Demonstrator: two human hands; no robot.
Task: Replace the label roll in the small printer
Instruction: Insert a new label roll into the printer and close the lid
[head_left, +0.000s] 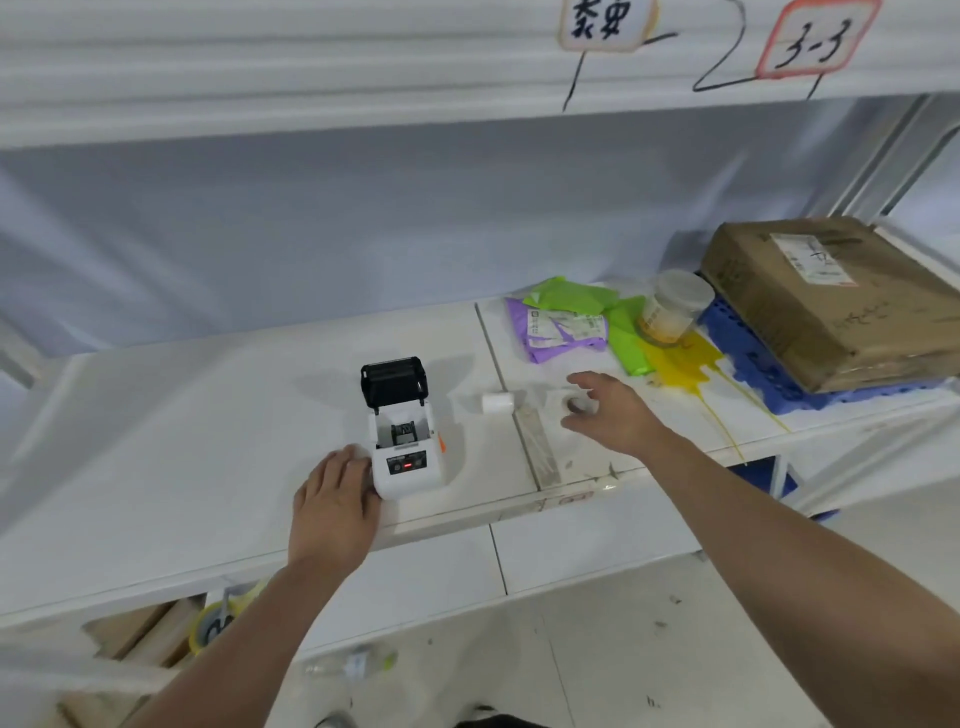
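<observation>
Steadies the small printer (409, 462) at lower centre with the left hand (332, 501), palm spread flat against its left side, gripping nothing. Risks nudging the light body toward the shelf's (156, 441) front edge if that palm presses harder.

Leaves the black lid (394, 383) standing open above the bay. Shows no roll seated inside, as far as can be told. Could knock the lid backward or strain its hinge with a careless reach across.

Just right of the printer, leaves the white label roll (497, 402) lying on its side by the seam between shelf boards, touched by neither hand. Could send it rolling with a brush of the wrist, or let its loose end unwind and load crooked.

Further right, hovers the right hand (609, 411) with fingers wide over a small dark ring (576, 404), possibly a spent core; cannot tell whether touching it. Reaches past the fresh roll here, so may pick up the wrong piece.

Beyond, toward the upper right, sits close to a yellow spill (680, 364) spreading from a tipped jar (675, 306). Could wet the fingers or the roll there, spoil the adhesive labels and foul the print head.
</observation>
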